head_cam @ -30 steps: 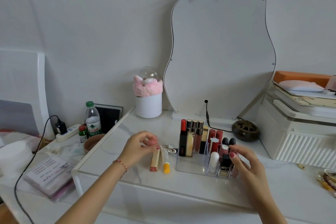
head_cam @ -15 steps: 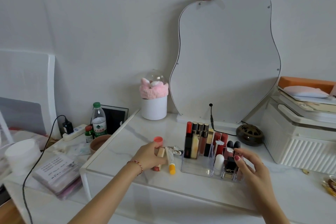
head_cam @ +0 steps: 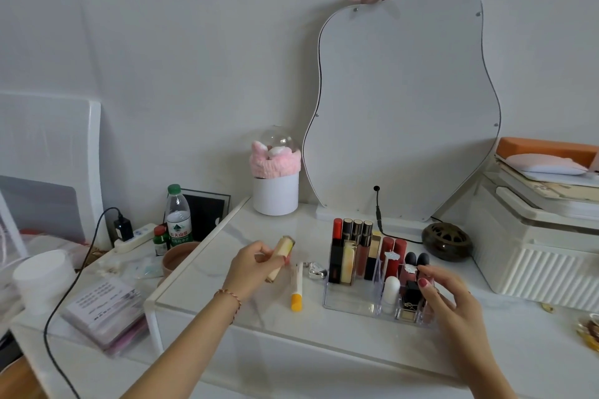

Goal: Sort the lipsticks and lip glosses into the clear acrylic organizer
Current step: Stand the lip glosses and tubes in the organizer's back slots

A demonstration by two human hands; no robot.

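Lipstick (head_cam: 281, 255) tilted, cap up-right, in left hand (head_cam: 256, 264) grip.

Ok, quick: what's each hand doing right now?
Left hand: closed on a cream lipstick tube, lifted.
Right hand: fingers at the organizer items; grip cannot be told.

- a home dressing corner: a white marble-look vanity table (head_cam: 324, 327)
- a wavy-edged pear-shaped mirror (head_cam: 405, 100) leaning on the wall
- a clear acrylic organizer (head_cam: 350, 301) filled with lipsticks
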